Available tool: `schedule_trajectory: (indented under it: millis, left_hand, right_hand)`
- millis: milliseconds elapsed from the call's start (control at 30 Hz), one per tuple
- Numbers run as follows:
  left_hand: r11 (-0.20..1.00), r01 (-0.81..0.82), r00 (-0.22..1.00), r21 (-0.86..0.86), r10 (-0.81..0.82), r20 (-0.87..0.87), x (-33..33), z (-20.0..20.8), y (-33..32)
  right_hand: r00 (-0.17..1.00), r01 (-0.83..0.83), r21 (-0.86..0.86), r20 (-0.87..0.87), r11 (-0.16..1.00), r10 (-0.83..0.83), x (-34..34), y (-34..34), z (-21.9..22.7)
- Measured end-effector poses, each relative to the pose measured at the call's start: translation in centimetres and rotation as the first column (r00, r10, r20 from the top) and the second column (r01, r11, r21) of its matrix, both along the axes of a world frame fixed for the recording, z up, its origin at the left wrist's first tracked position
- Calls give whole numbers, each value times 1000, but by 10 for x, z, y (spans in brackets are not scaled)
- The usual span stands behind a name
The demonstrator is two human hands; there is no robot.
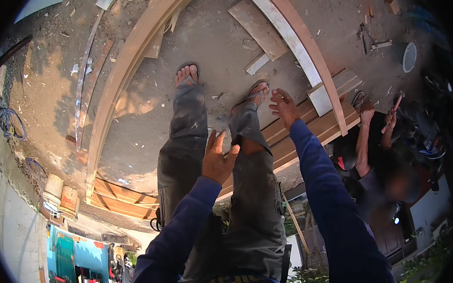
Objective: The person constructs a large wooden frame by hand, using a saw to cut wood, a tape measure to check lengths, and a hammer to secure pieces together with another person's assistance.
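Note:
My left hand (220, 159) hangs in front of my legs with its fingers spread and nothing in it. Held out farther forward, my right hand (285, 107) is also open and touches nothing that I can see. Long wooden planks (283, 132) run behind and below my right hand. They join a wooden frame around me, with one long beam (121, 70) on the left and another beam (303, 31) on the right, edged by a pale strip.
At the right, a co-worker's hand (366, 111) rests near the frame's corner; the other holds a hammer (398, 101). Loose boards (259, 27) lie on the dirt ahead. A bucket (408, 57) sits far right, stained buckets (53, 189) at left, with coiled cable (12, 124) beyond.

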State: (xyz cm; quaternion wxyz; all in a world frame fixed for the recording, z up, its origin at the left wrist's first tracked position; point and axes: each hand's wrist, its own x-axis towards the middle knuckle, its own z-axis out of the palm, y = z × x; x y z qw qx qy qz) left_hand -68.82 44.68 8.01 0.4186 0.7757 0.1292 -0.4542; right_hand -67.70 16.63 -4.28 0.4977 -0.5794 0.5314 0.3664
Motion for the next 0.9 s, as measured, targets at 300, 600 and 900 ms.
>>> schedule_trajectory:
  millis: [300, 600, 900]
  left_hand:
    - [814, -544, 727, -202, 338, -598, 2, -71, -46]
    - [706, -695, 628, -136, 504, -593, 20, -84, -50]
    - [653, -752, 580, 93, 722, -378, 8, -97, -49]
  right_hand:
    - [930, 366, -287, 155, 885, -335, 62, -4, -190]
    - [984, -141, -634, -7, 760, 177, 18, 48, -203]
    - [998, -59, 157, 29, 986, 56, 5, 51, -123]
